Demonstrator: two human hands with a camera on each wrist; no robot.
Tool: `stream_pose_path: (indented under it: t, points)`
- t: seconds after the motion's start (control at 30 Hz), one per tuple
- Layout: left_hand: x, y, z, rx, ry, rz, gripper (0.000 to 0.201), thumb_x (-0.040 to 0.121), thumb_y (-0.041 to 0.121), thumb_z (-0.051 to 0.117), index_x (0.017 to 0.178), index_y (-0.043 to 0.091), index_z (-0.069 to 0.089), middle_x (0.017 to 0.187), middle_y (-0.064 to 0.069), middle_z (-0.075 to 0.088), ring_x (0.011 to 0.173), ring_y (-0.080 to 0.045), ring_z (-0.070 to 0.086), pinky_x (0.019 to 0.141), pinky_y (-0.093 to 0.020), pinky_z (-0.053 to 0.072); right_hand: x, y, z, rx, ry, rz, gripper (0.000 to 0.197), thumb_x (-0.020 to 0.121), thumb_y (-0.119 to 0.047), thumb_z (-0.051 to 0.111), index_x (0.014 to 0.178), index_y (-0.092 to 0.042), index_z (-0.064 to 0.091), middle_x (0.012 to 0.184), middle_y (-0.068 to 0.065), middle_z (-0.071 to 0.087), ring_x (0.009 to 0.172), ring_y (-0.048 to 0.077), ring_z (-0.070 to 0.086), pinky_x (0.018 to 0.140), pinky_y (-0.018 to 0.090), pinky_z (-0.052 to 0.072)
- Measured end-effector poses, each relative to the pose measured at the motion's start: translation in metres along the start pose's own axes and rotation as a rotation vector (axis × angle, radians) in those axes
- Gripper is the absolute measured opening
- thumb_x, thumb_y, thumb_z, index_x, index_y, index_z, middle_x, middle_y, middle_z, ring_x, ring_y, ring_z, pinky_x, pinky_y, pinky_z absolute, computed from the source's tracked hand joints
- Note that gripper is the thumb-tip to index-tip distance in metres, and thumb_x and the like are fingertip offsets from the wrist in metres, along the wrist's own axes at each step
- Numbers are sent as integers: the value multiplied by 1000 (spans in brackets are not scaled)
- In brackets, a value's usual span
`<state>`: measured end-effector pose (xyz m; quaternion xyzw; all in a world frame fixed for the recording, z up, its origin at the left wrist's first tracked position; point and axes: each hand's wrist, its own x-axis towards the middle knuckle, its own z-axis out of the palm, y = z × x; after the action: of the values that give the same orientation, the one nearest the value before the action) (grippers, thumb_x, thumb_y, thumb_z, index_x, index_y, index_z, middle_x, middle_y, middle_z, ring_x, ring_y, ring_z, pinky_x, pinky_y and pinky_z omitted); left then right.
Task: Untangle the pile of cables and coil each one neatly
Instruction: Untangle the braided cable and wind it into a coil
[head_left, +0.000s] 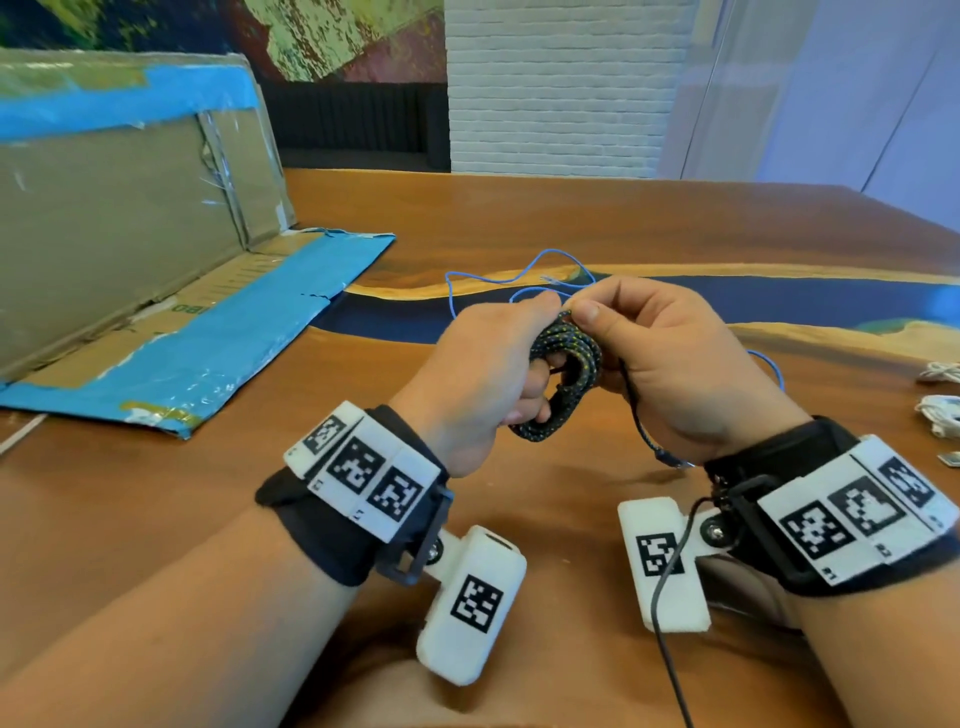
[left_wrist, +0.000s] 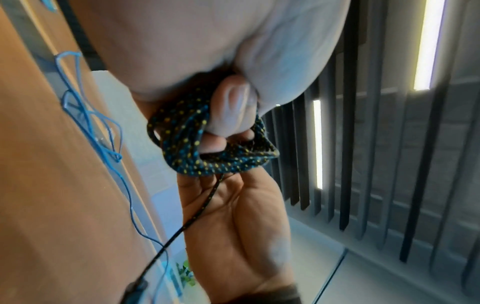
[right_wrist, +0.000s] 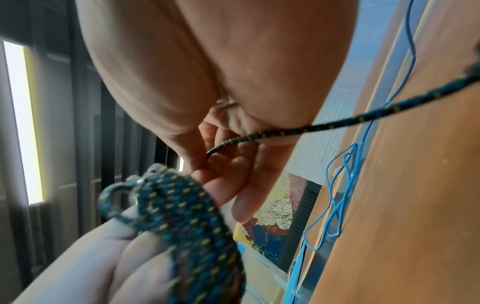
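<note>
Your left hand (head_left: 488, 374) is gripping the coiled braided cable (head_left: 566, 384) above the table (head_left: 519, 218), while your right hand (head_left: 670, 358) is pinching its tail. Slack there could spring the loops open, or snag the thin blue wire (head_left: 519, 275) lying just behind.

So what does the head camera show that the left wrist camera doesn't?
Only the head view shows the whole table, the taped cardboard at the left, the white cables at the right edge, and both wrist bands.

Only the left wrist view shows the left hand's fingers hooked through the speckled cable coil from below, the right hand's open palm under it, and slatted panels with strip lights.

Both show the coil held between the hands and the thin blue wire lying loose on the table.
</note>
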<state>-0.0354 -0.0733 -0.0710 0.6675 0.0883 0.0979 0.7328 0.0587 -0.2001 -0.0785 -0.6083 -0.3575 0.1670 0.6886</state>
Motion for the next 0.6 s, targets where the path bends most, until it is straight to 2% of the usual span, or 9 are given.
stream_pose_path:
  t: [0.07,0.13,0.2,0.23,0.33,0.4,0.43,0.5,0.6]
  points:
    - [0,3,-7,-103,-85,-49,49,108,33,39,118,-9,60,46,3,23,37,-14,15,53,-30,35,0,1,-5,12,-48,-12,23,102,-1,50,94,-10,70,88,21,66,78,27,64,70,30,57]
    - [-1,8,-12,-219,-173,-91,57,107,36,38,134,-12,50,43,4,22,34,-11,14,48,-25,36,1,3,-8,-27,-73,-68,32,101,3,52,95,-17,76,96,20,70,90,27,67,80,31,56]
    - [-4,12,-13,-301,-255,-104,54,106,36,35,131,-7,57,38,9,26,37,-10,9,48,-22,33,1,4,-8,-98,-43,-119,31,97,4,59,93,-19,79,97,8,78,95,20,71,87,31,55]
    - [-5,13,-12,-334,-289,-108,53,106,36,35,132,-3,60,37,9,26,39,-11,7,48,-21,33,2,4,-8,-122,-14,-127,23,95,4,63,95,-13,79,97,7,79,94,17,72,87,29,55]
    - [-5,10,-9,-395,-327,-113,57,106,37,36,137,-6,56,38,9,23,38,-12,9,49,-22,37,3,6,-6,-167,14,-126,10,91,-1,71,97,-3,79,96,14,78,89,21,70,82,38,55]
    - [-1,5,-9,-412,-283,-100,58,106,39,37,122,-12,59,38,8,21,36,-11,13,51,-24,38,1,9,0,-98,5,-89,10,87,-5,73,94,-5,80,94,19,78,84,28,69,78,44,56]
    - [1,4,-8,-410,-246,-88,53,107,39,37,103,-8,61,38,7,20,35,-11,15,52,-24,38,-1,10,4,-36,3,-60,11,85,-8,74,93,-5,80,92,21,77,82,29,70,76,43,58]
    - [2,2,-6,-418,-154,-69,52,107,39,38,70,5,52,39,6,18,34,-12,17,52,-25,38,-3,13,13,57,9,-3,14,83,-13,73,92,-4,79,88,21,77,75,29,72,72,38,61]
    - [4,0,-3,-447,-61,-35,50,107,37,40,65,12,47,40,5,20,35,-13,17,54,-28,36,-4,13,19,150,34,79,12,92,-8,65,91,-6,77,74,10,74,58,16,68,60,25,54]
